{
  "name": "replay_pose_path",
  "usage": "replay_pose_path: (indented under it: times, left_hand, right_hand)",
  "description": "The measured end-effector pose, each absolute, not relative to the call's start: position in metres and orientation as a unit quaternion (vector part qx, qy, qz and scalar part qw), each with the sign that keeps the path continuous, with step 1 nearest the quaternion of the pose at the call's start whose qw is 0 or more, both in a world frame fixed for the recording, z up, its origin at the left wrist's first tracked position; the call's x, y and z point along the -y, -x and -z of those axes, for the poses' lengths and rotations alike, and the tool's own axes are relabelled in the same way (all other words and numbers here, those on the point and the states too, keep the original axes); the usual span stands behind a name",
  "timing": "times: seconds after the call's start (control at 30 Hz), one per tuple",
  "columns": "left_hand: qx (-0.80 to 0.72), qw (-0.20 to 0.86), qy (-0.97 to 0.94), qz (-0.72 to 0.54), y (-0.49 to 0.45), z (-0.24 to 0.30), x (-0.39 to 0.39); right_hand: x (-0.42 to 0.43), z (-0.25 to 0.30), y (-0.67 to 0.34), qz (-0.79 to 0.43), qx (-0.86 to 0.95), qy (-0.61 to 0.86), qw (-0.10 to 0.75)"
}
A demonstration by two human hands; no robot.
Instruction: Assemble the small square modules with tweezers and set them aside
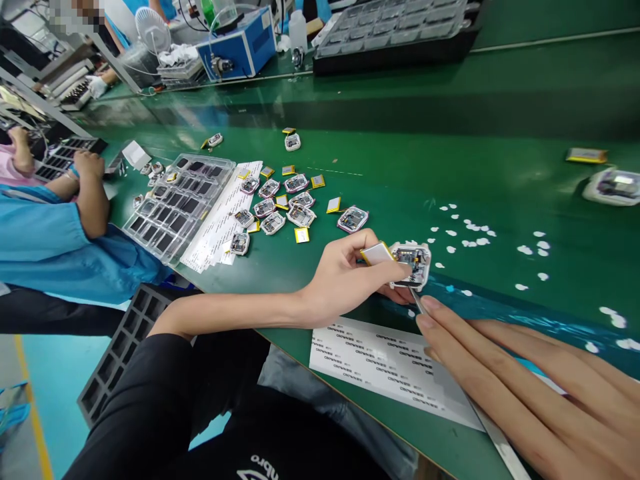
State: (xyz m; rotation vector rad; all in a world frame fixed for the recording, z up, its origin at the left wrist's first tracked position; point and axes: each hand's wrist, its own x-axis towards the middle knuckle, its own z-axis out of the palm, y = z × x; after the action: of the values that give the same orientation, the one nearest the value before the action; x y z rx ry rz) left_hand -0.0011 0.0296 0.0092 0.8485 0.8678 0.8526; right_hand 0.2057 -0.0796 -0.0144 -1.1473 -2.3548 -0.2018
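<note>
My left hand (340,280) is closed on a white smartwatch case (423,260) whose circuit board faces up, the thumb lying over it. A silver battery with yellow edges (377,253) sticks out beside the case, above the thumb. In my right hand (525,380) is a pair of metal tweezers (500,448), its tip at the lower edge of the case. Whether the tip grips anything is too small to tell. Below both hands lies a white printed sheet (370,357). Small white pieces (477,227) are scattered to the right of the case.
Several more open watch cases (301,215) with batteries lie left on the green bench (425,167). Beyond them are a clear compartment tray (183,200) and a co-worker's arm (93,193). A blue box (240,47) and a black-based tray (390,57) stand at the back.
</note>
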Motion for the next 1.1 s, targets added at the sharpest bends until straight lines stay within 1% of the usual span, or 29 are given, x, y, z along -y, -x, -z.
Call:
replay_pose_path:
  times: [0.1,0.27,0.47,0.53,0.63,0.77,0.97,1.1]
  left_hand:
    - [-0.391,0.739,-0.389,-0.388,0.001,-0.008,-0.029]
    - [-0.375,0.728,-0.401,-0.411,-0.001,-0.005,-0.026]
    - [-0.375,0.701,-0.413,-0.445,-0.003,-0.005,-0.025]
    - [-0.379,0.699,-0.417,-0.44,-0.003,-0.005,-0.026]
    - [-0.39,0.696,-0.42,-0.431,-0.003,-0.006,-0.026]
    - [-0.379,0.697,-0.421,-0.439,-0.003,-0.007,-0.027]
    - [-0.38,0.7,-0.429,-0.425,-0.002,-0.002,-0.03]
    - [-0.367,0.71,-0.45,-0.398,0.003,0.004,-0.036]
  right_hand:
    - [0.074,0.019,-0.21,0.095,0.875,0.383,0.282]
    - [0.07,0.017,-0.209,0.078,0.866,0.412,0.271]
    - [0.069,0.012,-0.212,0.089,0.861,0.413,0.284]
    - [0.068,0.015,-0.217,0.089,0.864,0.409,0.281]
    - [0.066,0.019,-0.222,0.12,0.868,0.392,0.279]
    - [0.065,0.02,-0.219,0.108,0.855,0.417,0.289]
    - [0.059,0.013,-0.216,0.131,0.857,0.388,0.313]
    - [0.063,0.018,-0.224,0.1,0.851,0.431,0.284]
